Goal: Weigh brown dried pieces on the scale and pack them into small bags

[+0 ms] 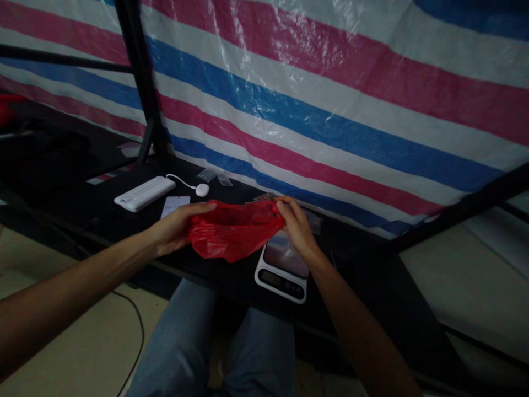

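Note:
A red plastic bag (233, 231) hangs stretched between both hands above a black table (95, 204). My left hand (176, 227) grips the bag's left rim, fingers closed on the plastic. My right hand (295, 227) pinches the right rim with fingers curled. The bag's mouth is held open and sags downward. Just under and right of the bag sits a small white kitchen scale (281, 273) with a shiny plate, partly covered by my right hand.
A white flat device (144, 193) with a cable and a round white piece (202, 189) lies at the left, beside a phone (174, 205). Small clear packets (206, 175) lie near the striped tarp (314, 105). A black post (140, 77) stands behind. My knees are below the table edge.

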Demonstrator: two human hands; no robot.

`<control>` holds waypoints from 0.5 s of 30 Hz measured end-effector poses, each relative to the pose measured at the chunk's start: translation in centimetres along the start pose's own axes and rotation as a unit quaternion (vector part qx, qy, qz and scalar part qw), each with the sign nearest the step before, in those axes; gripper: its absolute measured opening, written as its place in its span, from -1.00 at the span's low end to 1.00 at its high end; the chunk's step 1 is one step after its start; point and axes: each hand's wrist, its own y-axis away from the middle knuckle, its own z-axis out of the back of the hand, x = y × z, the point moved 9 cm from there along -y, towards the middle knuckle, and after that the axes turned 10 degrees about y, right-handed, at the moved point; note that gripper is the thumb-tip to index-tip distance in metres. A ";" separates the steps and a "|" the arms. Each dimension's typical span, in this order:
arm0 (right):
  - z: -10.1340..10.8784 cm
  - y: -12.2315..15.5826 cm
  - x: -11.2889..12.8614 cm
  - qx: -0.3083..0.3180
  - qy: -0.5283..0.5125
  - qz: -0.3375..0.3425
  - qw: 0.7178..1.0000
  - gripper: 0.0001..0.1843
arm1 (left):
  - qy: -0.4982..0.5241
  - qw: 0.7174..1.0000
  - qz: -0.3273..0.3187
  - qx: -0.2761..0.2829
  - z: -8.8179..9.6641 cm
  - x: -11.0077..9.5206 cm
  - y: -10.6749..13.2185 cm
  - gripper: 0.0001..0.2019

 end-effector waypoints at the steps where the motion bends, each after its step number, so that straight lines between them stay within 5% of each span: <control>1: 0.1 0.1 -0.5 -0.002 0.006 -0.008 1.000 -0.64 | -0.011 1.000 0.005 0.003 -0.3 0.2 -0.1 -0.78; 5: 0.8 1.4 -0.4 -0.026 0.180 0.024 0.983 -0.48 | -0.059 0.998 0.005 0.031 -0.4 0.1 -0.1 -0.47; 9: 0.5 4.8 5.6 -0.053 0.344 0.196 0.917 -0.28 | -0.281 0.958 -0.005 0.058 0.9 -1.1 0.6 -0.27; 10: 0.0 5.8 7.7 -0.058 0.368 0.250 0.894 -0.34 | -0.380 0.923 -0.032 0.049 1.2 -1.8 0.8 -0.24; 12: -2.3 7.8 11.5 -0.016 0.396 0.367 0.842 -0.56 | -0.577 0.806 -0.132 0.010 1.1 -3.9 1.7 -0.18; 15: -8.3 9.7 13.3 0.196 0.445 0.475 0.733 -0.69 | -0.728 0.611 -0.308 -0.039 -1.8 -6.2 4.2 -0.26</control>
